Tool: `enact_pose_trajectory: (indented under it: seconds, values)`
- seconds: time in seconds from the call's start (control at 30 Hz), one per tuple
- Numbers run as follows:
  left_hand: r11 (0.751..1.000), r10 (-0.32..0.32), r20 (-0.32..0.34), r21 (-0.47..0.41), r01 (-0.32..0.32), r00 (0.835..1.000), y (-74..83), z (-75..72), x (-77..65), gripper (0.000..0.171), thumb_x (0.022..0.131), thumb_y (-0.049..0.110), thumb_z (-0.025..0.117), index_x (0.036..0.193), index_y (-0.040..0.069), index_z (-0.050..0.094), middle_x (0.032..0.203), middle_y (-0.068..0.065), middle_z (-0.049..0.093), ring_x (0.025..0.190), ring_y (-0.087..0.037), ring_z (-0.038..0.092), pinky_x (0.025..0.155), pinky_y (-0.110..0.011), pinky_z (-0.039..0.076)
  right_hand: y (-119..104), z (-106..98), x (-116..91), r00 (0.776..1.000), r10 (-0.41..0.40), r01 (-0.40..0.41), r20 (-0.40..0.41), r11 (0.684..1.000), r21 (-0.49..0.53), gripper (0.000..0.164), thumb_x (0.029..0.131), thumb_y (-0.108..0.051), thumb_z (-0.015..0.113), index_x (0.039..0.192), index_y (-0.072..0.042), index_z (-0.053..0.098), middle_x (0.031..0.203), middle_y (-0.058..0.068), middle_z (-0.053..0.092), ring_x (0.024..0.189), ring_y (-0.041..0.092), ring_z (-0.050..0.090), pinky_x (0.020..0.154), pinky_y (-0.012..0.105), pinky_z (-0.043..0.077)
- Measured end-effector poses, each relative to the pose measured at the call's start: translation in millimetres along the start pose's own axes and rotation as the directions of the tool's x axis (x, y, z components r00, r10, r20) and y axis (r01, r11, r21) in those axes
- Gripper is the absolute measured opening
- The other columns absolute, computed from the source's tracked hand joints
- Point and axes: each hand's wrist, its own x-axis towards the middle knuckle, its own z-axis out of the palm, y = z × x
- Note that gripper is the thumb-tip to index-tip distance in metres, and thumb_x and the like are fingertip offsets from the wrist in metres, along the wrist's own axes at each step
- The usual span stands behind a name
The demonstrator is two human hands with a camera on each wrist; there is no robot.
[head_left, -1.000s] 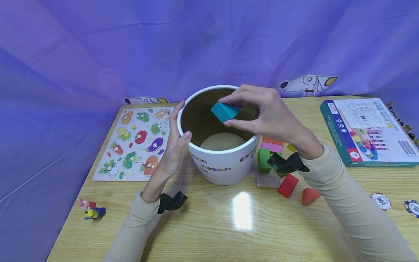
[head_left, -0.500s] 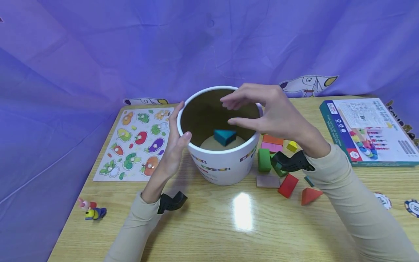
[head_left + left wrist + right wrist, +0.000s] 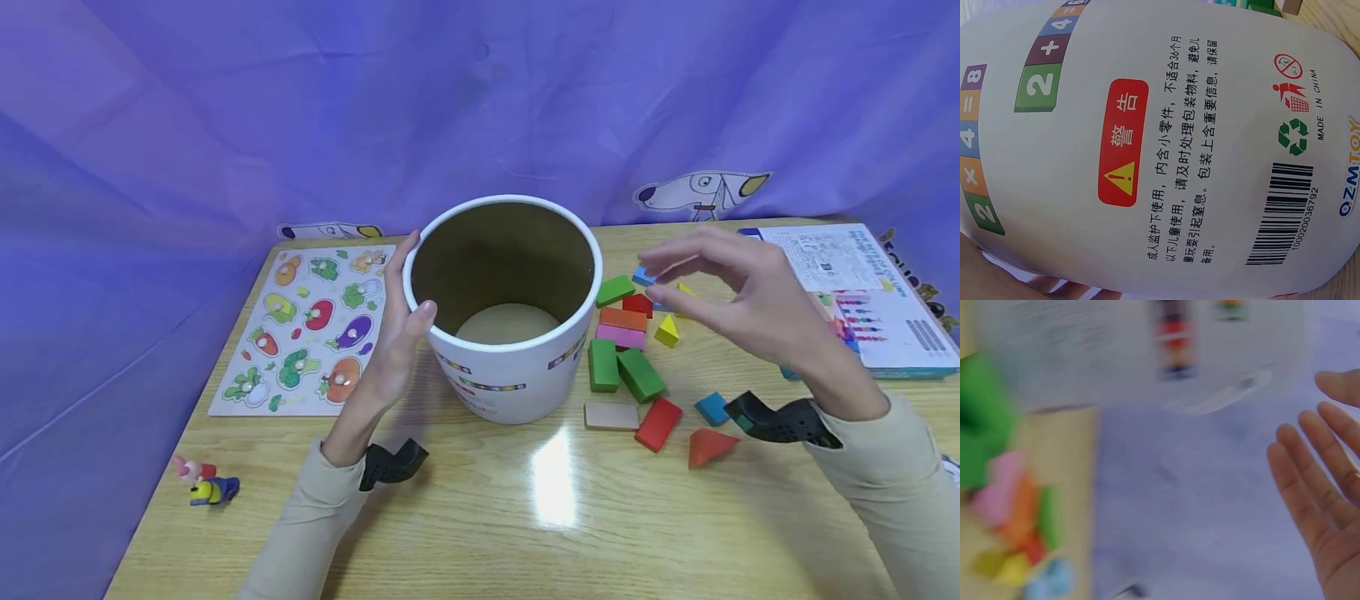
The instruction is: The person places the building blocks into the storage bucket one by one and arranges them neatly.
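Observation:
A white bucket (image 3: 510, 379) stands mid-table; the beige floor (image 3: 506, 323) shows inside, its near part hidden by the front wall. My left hand (image 3: 390, 354) rests against its left side, fairly straight fingers along the outside and thumb at the rim. In the left wrist view the bucket's printed wall (image 3: 1210, 125) fills most of the frame. My right hand (image 3: 738, 287) is above the right of the table, thumb and fingers apart, nothing between them. Below and left of it lie coloured blocks: two green blocks (image 3: 640, 375), an orange block (image 3: 623, 319), a yellow triangle (image 3: 667, 331).
Closer to me lie a pale block (image 3: 611, 416), a red block (image 3: 659, 424), a blue block (image 3: 712, 408) and a red-orange triangle (image 3: 709, 448). A vegetable puzzle board (image 3: 307, 329) sits left, near two small figures (image 3: 212, 490). A game box (image 3: 892, 308) lies far right; a purple curtain (image 3: 480, 108) hangs behind.
My right hand let a teal triangular block drop into the bucket, and the block is now out of sight. The hand then moved right, over the blocks. My left hand stayed at the bucket.

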Motion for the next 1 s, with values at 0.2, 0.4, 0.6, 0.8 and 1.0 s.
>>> enact_pose_trajectory:
  seconds: [0.2,0.4,0.6,0.8,1.0]
  values:
    - [1.000,-0.003,0.003,-0.010,0.003,1.000,0.0,-0.6,-1.0,0.095,0.081,0.070,0.056,0.155,0.029,0.011,0.157,0.010,0.016,0.143,-0.021,0.023,0.112,-0.064,0.028,33,16,-48,0.957,0.225,-0.165,0.184,0.942,-0.293,0.047,0.074,-0.005,0.083,0.117,-0.012,0.066,0.109,-0.002,0.066,0.095,0.009,0.065,0.078,0.017,0.055]
    - [0.999,0.011,0.008,-0.033,-0.011,1.000,-0.6,0.1,0.1,0.096,0.081,0.070,0.057,0.155,0.028,0.012,0.157,0.008,0.017,0.142,-0.022,0.025,0.111,-0.065,0.029,51,34,-68,0.872,0.391,-0.271,0.296,0.887,-0.374,0.051,0.075,-0.015,0.084,0.122,-0.007,0.064,0.120,0.007,0.061,0.102,0.025,0.065,0.085,0.046,0.057]
    - [1.000,0.007,0.000,-0.018,-0.007,1.000,-1.1,-0.2,-0.2,0.097,0.081,0.071,0.056,0.155,0.027,0.011,0.158,0.010,0.015,0.143,-0.020,0.023,0.112,-0.064,0.027,54,41,-68,0.848,0.431,-0.269,0.310,0.852,-0.448,0.049,0.074,-0.013,0.084,0.119,-0.006,0.067,0.120,0.009,0.062,0.106,0.025,0.060,0.087,0.046,0.056]
    - [0.999,0.006,0.005,-0.032,-0.006,1.000,-1.1,-0.5,0.0,0.096,0.082,0.069,0.057,0.155,0.028,0.011,0.157,0.009,0.015,0.143,-0.020,0.023,0.112,-0.064,0.028,57,31,-71,0.844,0.420,-0.242,0.334,0.853,-0.462,0.051,0.074,-0.005,0.082,0.121,-0.007,0.065,0.119,0.007,0.062,0.106,0.024,0.060,0.087,0.045,0.056]
    - [1.000,0.004,0.006,-0.022,-0.004,1.000,-1.7,-0.6,0.1,0.094,0.082,0.067,0.057,0.155,0.029,0.011,0.157,0.008,0.017,0.142,-0.020,0.025,0.112,-0.063,0.029,64,17,-79,0.866,0.397,-0.208,0.305,0.839,-0.503,0.050,0.072,-0.008,0.084,0.120,-0.008,0.067,0.108,0.002,0.069,0.092,0.015,0.063,0.078,0.036,0.057]
